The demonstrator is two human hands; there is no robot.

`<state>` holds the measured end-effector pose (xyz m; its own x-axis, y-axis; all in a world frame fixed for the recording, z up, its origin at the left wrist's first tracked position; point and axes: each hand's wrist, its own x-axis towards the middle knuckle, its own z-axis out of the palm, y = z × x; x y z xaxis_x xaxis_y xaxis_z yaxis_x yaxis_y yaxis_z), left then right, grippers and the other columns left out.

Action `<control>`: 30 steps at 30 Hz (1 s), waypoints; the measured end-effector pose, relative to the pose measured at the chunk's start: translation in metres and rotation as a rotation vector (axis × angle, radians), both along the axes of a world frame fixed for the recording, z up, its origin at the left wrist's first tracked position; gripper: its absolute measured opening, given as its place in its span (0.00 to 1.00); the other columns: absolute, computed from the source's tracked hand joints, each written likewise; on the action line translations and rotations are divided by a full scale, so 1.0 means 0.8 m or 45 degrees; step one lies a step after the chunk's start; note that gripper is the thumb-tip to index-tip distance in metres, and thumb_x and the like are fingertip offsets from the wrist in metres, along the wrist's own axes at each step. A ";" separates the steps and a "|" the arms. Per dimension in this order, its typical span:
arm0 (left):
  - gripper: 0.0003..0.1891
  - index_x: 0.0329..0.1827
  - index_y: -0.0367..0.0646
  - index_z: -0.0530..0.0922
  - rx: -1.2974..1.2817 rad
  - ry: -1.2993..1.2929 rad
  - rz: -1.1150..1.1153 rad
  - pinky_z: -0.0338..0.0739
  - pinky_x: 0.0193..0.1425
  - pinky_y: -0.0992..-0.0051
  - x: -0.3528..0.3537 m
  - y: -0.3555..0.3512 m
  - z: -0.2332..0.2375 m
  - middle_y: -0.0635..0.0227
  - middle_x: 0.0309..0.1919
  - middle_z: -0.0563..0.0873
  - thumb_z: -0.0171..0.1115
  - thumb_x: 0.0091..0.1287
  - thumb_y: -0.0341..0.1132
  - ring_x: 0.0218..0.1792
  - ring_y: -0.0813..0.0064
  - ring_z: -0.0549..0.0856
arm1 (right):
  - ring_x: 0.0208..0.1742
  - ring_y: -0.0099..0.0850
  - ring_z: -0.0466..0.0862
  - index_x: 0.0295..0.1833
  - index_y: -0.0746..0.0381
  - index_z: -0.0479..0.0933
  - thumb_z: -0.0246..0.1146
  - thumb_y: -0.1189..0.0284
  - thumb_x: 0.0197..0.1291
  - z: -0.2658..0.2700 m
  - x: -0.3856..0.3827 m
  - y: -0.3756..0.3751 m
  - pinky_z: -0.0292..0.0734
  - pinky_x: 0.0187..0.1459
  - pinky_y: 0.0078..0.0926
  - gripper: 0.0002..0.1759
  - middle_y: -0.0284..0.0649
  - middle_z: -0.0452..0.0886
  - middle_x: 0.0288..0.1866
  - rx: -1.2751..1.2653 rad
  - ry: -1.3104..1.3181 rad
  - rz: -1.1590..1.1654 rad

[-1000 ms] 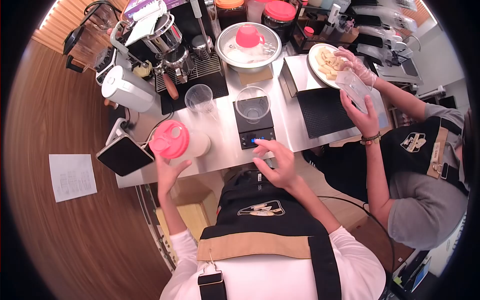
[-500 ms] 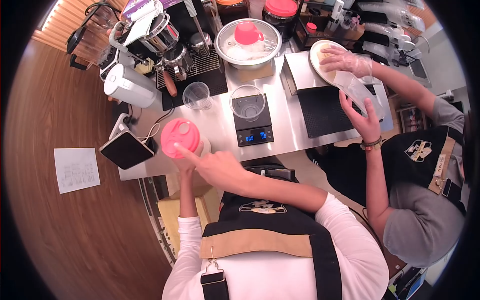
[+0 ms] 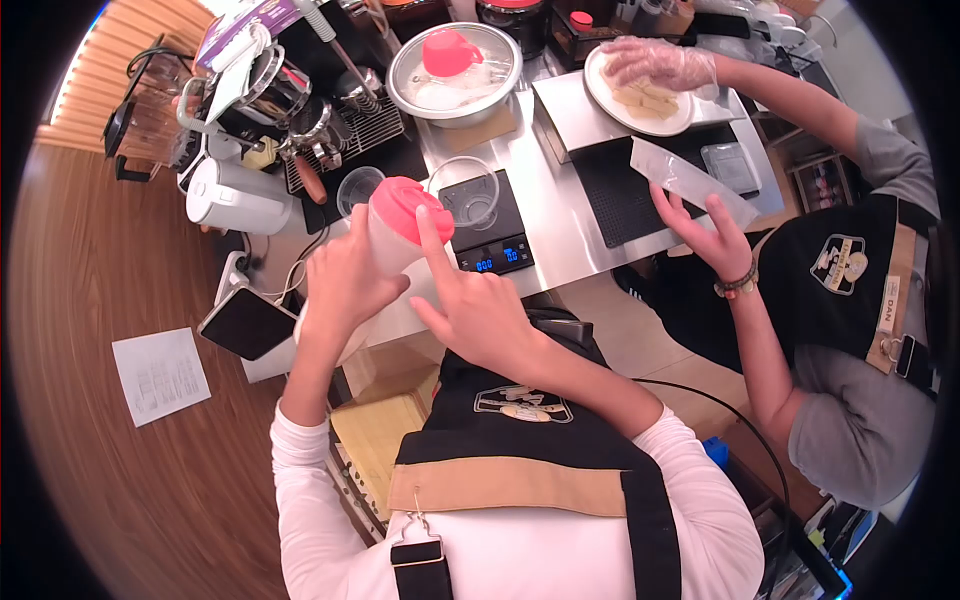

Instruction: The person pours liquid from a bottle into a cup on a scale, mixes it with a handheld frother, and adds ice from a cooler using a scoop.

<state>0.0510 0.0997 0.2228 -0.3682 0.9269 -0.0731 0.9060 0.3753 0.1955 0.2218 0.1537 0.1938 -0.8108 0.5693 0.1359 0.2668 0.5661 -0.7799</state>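
- Since half a second ago, the pink-lidded container (image 3: 400, 230) has come up off the front of the surface (image 3: 548, 225). It now hangs tilted in the air, its lid leaning toward the scale (image 3: 495, 250).
- Your left hand (image 3: 345, 280) has its grip clenched round the container's pale body from the left side, and that hand alone carries it.
- Your right hand (image 3: 480, 315) grasps nothing. Its index finger lies along the pink lid, the thumb stands out, and the other fingers curl loosely.
- Done, as I read it: the clear cup (image 3: 468, 195) already stands on the scale, and the display is lit.
- Not done: the lid is still on, and the cup looks empty, though glare makes that hard to confirm.
- A second clear cup (image 3: 358, 188) stands just behind your left hand, near the container. The white kettle (image 3: 235, 197) sits further left.
- The phone (image 3: 245, 322) lies at the surface's left corner, close to the edge, with a cable beside it.
- To the right, a co-worker's bare hand (image 3: 705, 235) holds a clear bag (image 3: 690, 180) over the black mat (image 3: 615, 195), well apart from the scale.
- The co-worker's gloved hand (image 3: 660, 62) rests on a plate (image 3: 598, 100) at the back.
- Open room is the bare steel strip between the scale and the mat, and along the front edge by your right wrist.
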 end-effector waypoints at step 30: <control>0.33 0.47 0.43 0.65 -0.294 0.151 -0.129 0.78 0.36 0.54 0.004 0.032 0.009 0.54 0.26 0.84 0.70 0.35 0.33 0.33 0.43 0.84 | 0.11 0.43 0.75 0.74 0.80 0.35 0.65 0.66 0.55 -0.033 -0.003 -0.011 0.72 0.17 0.39 0.56 0.45 0.71 0.10 -0.060 0.130 -0.073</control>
<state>0.0544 0.1250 0.2296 -0.2928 0.9233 -0.2486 0.9527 0.3037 0.0059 0.2197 0.1448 0.1677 -0.7601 0.6220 0.1880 0.2155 0.5142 -0.8301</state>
